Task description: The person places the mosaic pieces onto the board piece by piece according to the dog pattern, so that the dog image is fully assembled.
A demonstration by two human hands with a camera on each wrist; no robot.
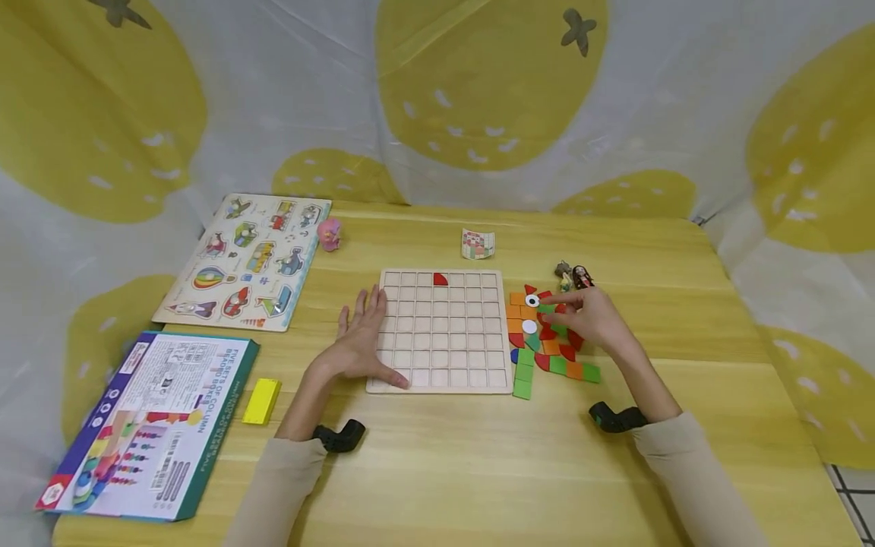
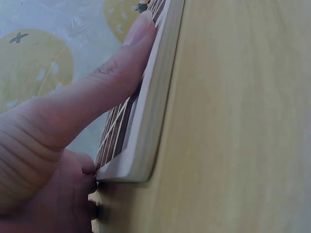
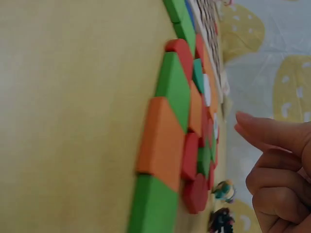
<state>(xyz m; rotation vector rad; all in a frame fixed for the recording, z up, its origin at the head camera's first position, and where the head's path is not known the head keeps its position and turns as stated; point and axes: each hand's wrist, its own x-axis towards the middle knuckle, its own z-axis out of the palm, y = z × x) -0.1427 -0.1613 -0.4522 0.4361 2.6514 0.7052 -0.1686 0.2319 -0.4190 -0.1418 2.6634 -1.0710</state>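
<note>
A wooden grid board [image 1: 440, 327] lies on the table with one red quarter-round piece [image 1: 440, 279] in a top-row cell. My left hand [image 1: 357, 338] rests on the board's left side, fingers spread and its thumb [image 2: 109, 80] along the near edge. Right of the board is a cluster of coloured pieces: orange squares [image 1: 516, 325], green squares [image 1: 523, 372], red curved pieces [image 1: 542, 362] and a white round piece with a dark centre [image 1: 532, 301]. Over this cluster hovers my right hand [image 1: 593, 317], thumb and index finger apart. No piece shows between them.
Behind the board lies a small pattern card [image 1: 478, 245]. Small figurines [image 1: 581, 276] stand beyond the pieces. At left are a picture puzzle board [image 1: 246, 262], a pink figure [image 1: 329, 235], a toy box [image 1: 153, 425] and a yellow block [image 1: 261, 401]. A fruit-print curtain hangs behind the table.
</note>
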